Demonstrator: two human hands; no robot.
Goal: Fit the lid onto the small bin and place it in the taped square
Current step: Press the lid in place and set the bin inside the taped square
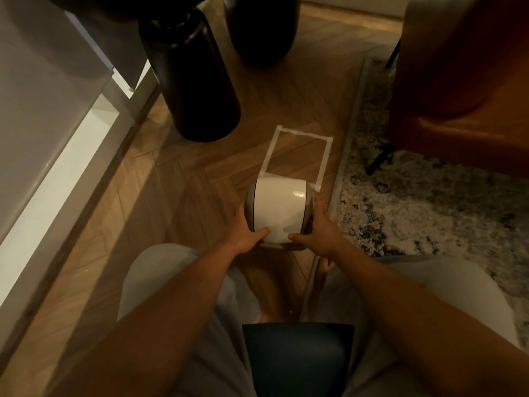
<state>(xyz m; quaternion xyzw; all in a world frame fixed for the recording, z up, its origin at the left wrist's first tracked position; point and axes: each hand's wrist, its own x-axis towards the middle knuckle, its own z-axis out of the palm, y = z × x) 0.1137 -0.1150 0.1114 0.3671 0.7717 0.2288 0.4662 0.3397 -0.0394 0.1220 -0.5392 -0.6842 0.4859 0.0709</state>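
Note:
A small bin with a glossy white lid (279, 207) on top stands on the wood floor; the beige bin body (251, 200) shows only as a thin band around the lid. My left hand (246, 232) grips its left side with the thumb on the lid's near edge. My right hand (319, 230) holds the right side the same way. The taped square (326, 159), outlined in white tape, lies just beyond the bin, whose far edge overlaps the square's near side.
Two tall dark vases (194, 78) (260, 30) stand on the floor beyond and left of the square. A patterned rug (415, 202) borders the right, with a brown leather chair (463, 81) on it. White cabinets (51, 116) run along the left. My knees are below.

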